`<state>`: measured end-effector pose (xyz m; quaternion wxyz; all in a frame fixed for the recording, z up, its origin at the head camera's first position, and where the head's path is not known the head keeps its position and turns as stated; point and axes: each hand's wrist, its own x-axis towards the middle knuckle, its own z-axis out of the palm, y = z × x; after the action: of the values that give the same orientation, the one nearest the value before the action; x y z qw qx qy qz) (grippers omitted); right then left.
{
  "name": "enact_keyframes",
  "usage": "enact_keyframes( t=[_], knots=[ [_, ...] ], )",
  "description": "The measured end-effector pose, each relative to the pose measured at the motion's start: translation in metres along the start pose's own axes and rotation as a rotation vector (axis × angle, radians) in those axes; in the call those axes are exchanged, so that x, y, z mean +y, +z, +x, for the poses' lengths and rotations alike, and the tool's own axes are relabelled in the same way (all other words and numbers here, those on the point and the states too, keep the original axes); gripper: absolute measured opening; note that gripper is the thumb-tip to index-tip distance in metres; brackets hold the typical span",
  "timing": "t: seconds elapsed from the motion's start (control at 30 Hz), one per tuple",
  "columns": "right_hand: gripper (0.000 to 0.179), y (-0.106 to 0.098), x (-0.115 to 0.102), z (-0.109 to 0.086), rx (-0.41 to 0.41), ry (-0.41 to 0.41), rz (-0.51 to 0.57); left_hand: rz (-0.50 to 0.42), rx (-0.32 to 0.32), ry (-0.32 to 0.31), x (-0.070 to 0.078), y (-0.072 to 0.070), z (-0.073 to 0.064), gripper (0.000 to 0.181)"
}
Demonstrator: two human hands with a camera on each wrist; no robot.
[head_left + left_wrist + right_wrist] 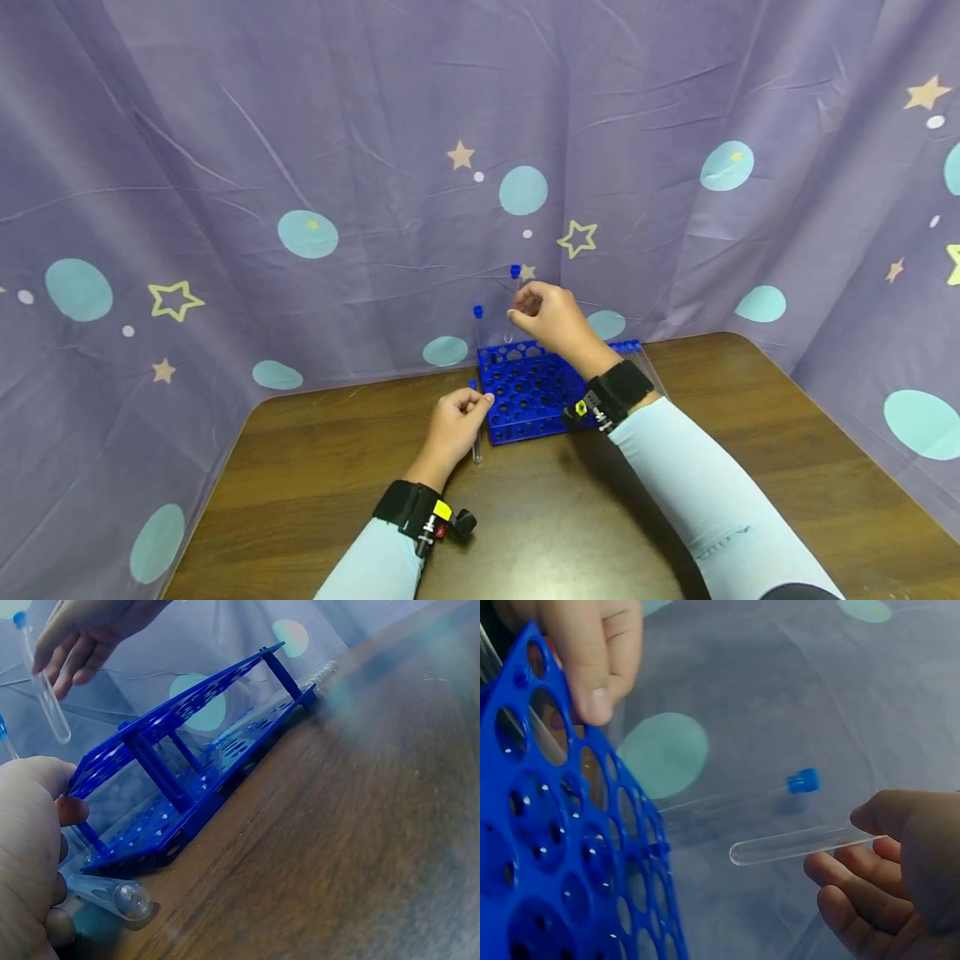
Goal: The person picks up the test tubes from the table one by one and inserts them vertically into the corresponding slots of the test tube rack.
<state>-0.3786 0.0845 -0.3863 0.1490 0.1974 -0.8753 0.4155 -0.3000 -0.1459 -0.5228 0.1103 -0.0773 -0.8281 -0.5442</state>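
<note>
My right hand (551, 317) pinches a clear test tube (795, 846) with a blue cap (515, 271), rounded end down, above the back left part of the blue test tube rack (525, 429). Thumb and a finger of my left hand (453, 425) grip the rack's left edge. A second test tube (112, 896), its rounded end sticking out below, passes beside the curled lower fingers of that hand; its blue cap (472, 384) shows above. Another blue-capped test tube (727, 802) stands upright at the rack's back left corner.
Rack and hands are over a brown wooden table (322, 467). A purple curtain (390, 208) with stars and teal spots hangs close behind. Clear tube-like shapes (651, 371) line the rack's right end, partly hidden by the right forearm.
</note>
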Motion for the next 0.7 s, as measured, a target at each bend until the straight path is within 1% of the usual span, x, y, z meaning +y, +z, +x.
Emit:
enact_keyframes(
  t=[0.1,0.27,0.5,0.7],
  knots=[
    [0.02,0.009,0.0,0.004,-0.018,0.015,-0.007,-0.006,-0.01,-0.003,0.001,0.0,0.0,0.028],
    [0.02,0.02,0.003,0.01,-0.033,0.026,-0.027,-0.023,-0.008,0.003,0.002,0.001,0.001,0.028],
    [0.02,0.034,0.012,0.009,-0.044,0.039,-0.043,-0.027,-0.005,0.008,0.001,0.0,0.001,0.028],
    [0.019,0.043,0.016,0.009,-0.057,0.054,-0.062,-0.026,-0.005,0.018,0.002,-0.001,0.0,0.028]
  ],
)
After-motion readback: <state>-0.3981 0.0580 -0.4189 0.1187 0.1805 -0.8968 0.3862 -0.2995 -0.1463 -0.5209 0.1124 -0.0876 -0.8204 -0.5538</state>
